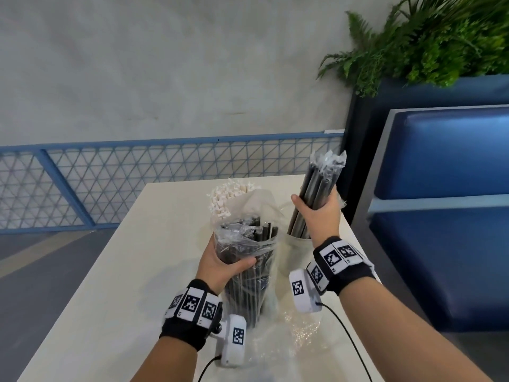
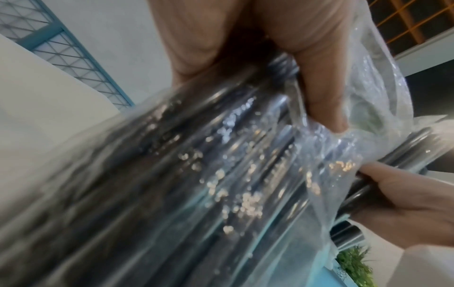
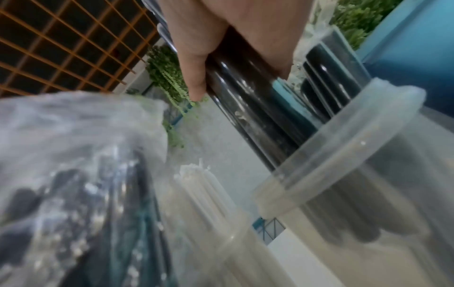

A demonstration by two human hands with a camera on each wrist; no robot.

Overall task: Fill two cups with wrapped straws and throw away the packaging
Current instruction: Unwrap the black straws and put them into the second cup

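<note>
My left hand (image 1: 220,260) grips a clear plastic bag of black wrapped straws (image 1: 248,268), which stands upright on the table; in the left wrist view my fingers (image 2: 317,93) wrap round this bag (image 2: 196,174). My right hand (image 1: 316,213) holds a bundle of black wrapped straws (image 1: 319,183), whose lower ends sit inside a translucent cup (image 1: 296,252). The right wrist view shows the bundle (image 3: 258,108) entering that cup (image 3: 356,174). A second cup, full of white wrapped straws (image 1: 228,197), stands behind the bag and is mostly hidden by it.
The cream table (image 1: 132,271) carries a crumpled clear wrapper (image 1: 297,334) near its front edge. A blue padded bench (image 1: 446,205) stands to the right, with a planter of green ferns (image 1: 429,42) behind it. A blue mesh railing (image 1: 110,177) runs beyond the table.
</note>
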